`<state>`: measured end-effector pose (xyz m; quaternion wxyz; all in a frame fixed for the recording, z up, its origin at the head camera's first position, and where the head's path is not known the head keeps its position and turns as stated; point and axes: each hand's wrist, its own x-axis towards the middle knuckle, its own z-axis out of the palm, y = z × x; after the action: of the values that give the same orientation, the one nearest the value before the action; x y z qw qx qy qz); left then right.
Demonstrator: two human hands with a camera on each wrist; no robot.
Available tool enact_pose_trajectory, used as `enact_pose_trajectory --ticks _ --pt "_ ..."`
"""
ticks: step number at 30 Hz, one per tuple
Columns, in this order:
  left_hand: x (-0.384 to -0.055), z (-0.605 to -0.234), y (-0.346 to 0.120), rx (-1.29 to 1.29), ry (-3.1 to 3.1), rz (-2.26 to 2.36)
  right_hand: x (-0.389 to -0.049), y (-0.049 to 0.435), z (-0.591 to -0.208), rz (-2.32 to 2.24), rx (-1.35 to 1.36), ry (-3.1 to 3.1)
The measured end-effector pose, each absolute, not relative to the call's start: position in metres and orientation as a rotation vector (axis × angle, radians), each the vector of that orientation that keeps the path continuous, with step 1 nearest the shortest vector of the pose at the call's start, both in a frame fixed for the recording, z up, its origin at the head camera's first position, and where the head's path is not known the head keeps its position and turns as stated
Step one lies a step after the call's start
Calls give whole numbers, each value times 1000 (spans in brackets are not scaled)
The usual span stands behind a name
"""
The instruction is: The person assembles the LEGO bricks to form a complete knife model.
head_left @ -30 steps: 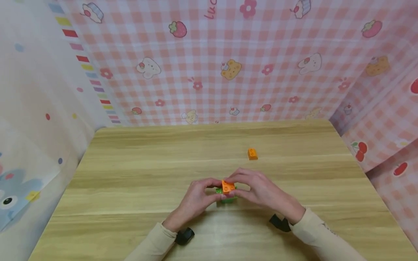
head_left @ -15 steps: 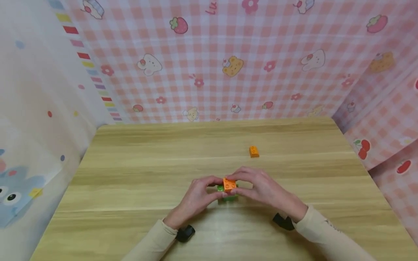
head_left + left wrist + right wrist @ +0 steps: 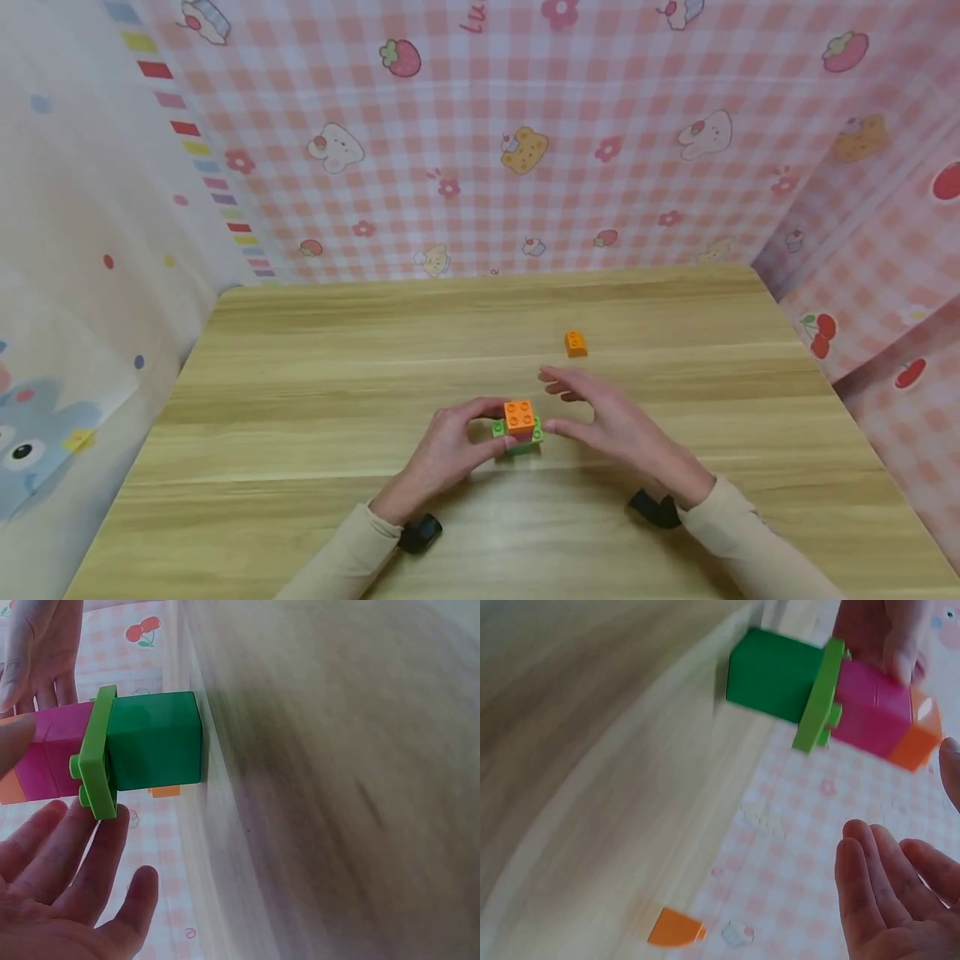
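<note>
A stack of toy building bricks point(image 3: 519, 416) stands upright on the wooden table in the head view. From the bottom up it has a dark green brick point(image 3: 154, 742), a wider light green plate point(image 3: 96, 754) with studs, pink bricks point(image 3: 871, 703) and an orange brick point(image 3: 916, 742) on top. My left hand point(image 3: 453, 443) holds the stack from the left, thumb at the near side of its upper bricks and fingers behind. My right hand point(image 3: 611, 421) is just right of the stack, its fingers extended and holding nothing.
A loose orange brick point(image 3: 575, 343) with a sloped side lies on the table point(image 3: 337, 367) beyond my right hand. Pink checked cloth point(image 3: 480, 167) hangs behind the table and on the right. A black strap piece point(image 3: 420, 533) sits at my left wrist.
My right hand has let go of the orange brick on top and drawn back to the right, its fingers spreading. The left hand keeps its hold on the stack.
</note>
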<state>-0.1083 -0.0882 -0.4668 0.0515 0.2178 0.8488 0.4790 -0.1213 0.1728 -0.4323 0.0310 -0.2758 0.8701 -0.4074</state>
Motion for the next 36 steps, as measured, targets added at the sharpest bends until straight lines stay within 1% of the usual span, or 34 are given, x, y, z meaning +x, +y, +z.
enact_pose_trajectory --ticks 6,13,22,29,36 --pt "-106 -466 -90 607 2583 1441 -128 189 -433 -1341 -775 2752" --pt "-102 -461 -88 604 2566 1618 -143 202 -436 -1444 -782 2795" --pt "-104 -460 -85 634 2559 1709 -162 211 -439 -1395 -733 2828" --pt "-104 -458 -85 653 2590 1666 -181 217 -440 -1332 -669 2828" --pt "-106 -457 -85 739 2595 1650 -201 222 -443 -1224 -592 2801"
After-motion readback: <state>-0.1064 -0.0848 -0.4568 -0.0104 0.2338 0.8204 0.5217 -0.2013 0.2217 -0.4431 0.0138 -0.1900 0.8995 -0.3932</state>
